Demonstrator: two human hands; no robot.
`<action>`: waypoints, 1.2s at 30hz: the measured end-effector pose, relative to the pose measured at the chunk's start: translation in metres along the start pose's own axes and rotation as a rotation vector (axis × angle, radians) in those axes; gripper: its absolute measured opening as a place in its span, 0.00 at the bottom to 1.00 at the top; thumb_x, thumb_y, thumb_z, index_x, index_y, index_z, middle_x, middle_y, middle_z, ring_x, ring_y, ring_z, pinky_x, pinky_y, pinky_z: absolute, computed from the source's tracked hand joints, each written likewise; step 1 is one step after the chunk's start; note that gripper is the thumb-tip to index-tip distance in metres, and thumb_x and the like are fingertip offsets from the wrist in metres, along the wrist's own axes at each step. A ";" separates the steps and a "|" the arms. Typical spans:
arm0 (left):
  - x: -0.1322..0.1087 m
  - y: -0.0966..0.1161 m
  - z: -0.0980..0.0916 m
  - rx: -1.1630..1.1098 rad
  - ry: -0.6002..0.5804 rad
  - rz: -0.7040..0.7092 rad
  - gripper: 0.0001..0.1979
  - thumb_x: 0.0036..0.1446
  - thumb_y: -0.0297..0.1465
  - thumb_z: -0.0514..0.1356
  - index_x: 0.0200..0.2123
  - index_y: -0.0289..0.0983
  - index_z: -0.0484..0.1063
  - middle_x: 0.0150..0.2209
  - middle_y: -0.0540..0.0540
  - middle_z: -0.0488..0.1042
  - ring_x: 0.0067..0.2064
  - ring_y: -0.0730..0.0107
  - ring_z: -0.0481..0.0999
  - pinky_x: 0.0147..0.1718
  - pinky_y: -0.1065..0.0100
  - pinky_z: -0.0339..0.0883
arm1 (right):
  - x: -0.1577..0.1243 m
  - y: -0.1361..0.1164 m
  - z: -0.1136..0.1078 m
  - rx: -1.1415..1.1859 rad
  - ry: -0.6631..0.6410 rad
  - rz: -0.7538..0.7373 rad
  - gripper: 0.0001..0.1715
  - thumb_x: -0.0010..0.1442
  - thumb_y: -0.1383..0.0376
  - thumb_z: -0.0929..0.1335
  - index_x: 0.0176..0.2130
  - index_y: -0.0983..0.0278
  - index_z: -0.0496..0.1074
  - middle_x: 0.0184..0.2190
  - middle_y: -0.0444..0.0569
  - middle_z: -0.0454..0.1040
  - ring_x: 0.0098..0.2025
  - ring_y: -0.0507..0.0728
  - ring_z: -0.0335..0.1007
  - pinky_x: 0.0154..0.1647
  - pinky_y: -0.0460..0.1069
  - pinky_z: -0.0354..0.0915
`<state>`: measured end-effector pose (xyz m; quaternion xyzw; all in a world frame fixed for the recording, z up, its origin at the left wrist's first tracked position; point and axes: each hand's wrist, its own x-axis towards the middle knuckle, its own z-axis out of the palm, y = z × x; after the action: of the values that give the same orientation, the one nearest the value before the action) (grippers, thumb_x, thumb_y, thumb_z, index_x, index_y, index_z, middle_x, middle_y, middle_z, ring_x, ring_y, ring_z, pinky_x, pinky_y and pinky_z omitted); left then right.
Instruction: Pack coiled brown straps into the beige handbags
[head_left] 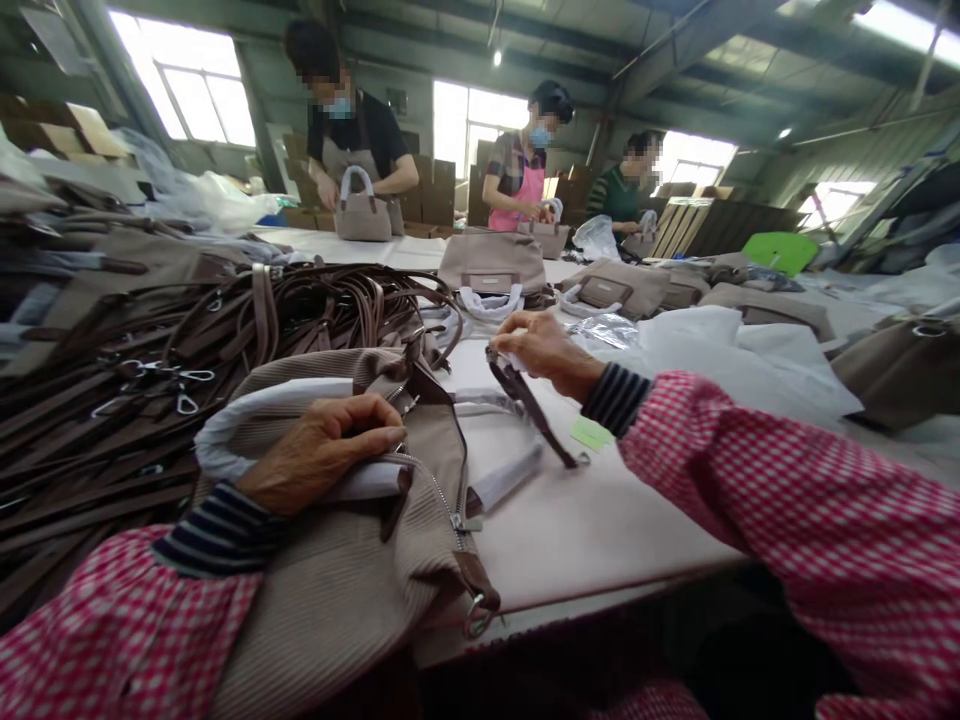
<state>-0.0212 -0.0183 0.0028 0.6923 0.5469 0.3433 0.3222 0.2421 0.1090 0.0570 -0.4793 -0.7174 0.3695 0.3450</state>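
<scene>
My left hand point(322, 452) is closed around the white-wrapped handle point(251, 432) of a taupe ribbed handbag point(330, 610), which lies in front of me at the table's edge. A metal zipper point(429, 488) runs along the bag's open top, with a ring and brown tab hanging at its end. My right hand point(544, 352) pinches one end of a brown leather strap point(529, 410) above the white table point(600, 530). The strap's other end, with a small metal fitting, hangs down near the tabletop.
A large heap of brown leather straps with metal clasps point(150, 390) lies at my left. Several wrapped taupe handbags and white plastic sheets cover the far table. Three masked co-workers point(360, 130) handle bags beyond it, before stacked cardboard boxes.
</scene>
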 end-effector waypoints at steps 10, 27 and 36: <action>0.000 0.001 0.002 0.027 0.018 0.038 0.16 0.60 0.46 0.64 0.33 0.39 0.79 0.31 0.48 0.76 0.34 0.65 0.72 0.35 0.68 0.65 | -0.046 0.029 -0.038 -0.383 -0.313 -0.496 0.13 0.63 0.72 0.68 0.47 0.65 0.77 0.45 0.52 0.77 0.38 0.53 0.73 0.36 0.47 0.67; -0.002 0.011 0.010 -0.135 0.076 -0.053 0.10 0.53 0.37 0.66 0.29 0.35 0.76 0.28 0.49 0.74 0.30 0.72 0.68 0.30 0.70 0.61 | -0.044 0.004 0.007 0.021 -0.583 -0.439 0.14 0.67 0.57 0.71 0.40 0.65 0.81 0.34 0.50 0.76 0.36 0.55 0.70 0.36 0.48 0.65; 0.000 0.008 0.014 -0.203 0.088 -0.037 0.09 0.53 0.35 0.65 0.30 0.33 0.75 0.25 0.52 0.71 0.27 0.77 0.64 0.26 0.73 0.57 | -0.029 0.014 0.036 0.318 -0.571 -0.365 0.15 0.61 0.57 0.76 0.42 0.66 0.81 0.38 0.50 0.76 0.39 0.55 0.69 0.40 0.49 0.65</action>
<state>-0.0050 -0.0207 0.0015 0.6301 0.5355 0.4213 0.3724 0.2267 0.0780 0.0234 -0.1613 -0.7921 0.5275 0.2614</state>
